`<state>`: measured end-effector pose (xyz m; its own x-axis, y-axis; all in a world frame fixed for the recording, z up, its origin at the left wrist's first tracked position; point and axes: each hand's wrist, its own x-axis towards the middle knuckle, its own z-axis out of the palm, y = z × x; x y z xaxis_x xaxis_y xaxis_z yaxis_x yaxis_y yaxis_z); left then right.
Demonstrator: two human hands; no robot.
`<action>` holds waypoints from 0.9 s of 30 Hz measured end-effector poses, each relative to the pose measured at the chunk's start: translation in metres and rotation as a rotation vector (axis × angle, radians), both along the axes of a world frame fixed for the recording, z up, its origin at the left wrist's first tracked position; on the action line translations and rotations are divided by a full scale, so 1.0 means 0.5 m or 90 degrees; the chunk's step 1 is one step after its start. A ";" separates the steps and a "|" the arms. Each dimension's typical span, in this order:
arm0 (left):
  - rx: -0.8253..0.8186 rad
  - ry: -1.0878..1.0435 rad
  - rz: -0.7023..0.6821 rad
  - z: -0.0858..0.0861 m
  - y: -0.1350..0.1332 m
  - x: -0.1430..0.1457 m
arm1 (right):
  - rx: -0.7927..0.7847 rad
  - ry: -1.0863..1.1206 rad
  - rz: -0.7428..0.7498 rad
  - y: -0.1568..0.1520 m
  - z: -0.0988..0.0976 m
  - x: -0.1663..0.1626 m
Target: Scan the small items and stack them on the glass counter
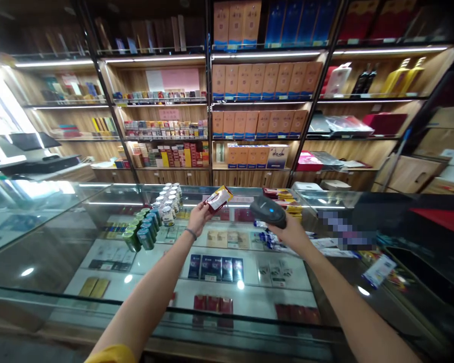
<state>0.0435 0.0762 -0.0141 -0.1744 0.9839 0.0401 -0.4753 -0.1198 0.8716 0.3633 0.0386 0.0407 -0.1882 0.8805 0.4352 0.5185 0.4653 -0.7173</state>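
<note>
My left hand (199,217) is raised over the glass counter (60,222) and closed on a small red, white and gold pack (218,198). My right hand (292,233) grips a dark handheld scanner (268,210) with a blue light on top. The scanner's head points toward the pack, a short gap apart. Both arms stretch out over the display case, which holds rows of cigarette packs under the glass.
Rows of green cans (140,233) and white bottles (170,199) stand on the counter left of my hands. A stack of red packs (278,194) lies behind the scanner. Wall shelves (261,80) with orange boxes and cartons fill the back. A monitor (26,142) stands at the far left.
</note>
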 end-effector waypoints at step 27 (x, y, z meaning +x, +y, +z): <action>0.010 0.174 0.137 -0.010 0.031 -0.032 | -0.016 -0.059 0.010 -0.015 -0.032 -0.036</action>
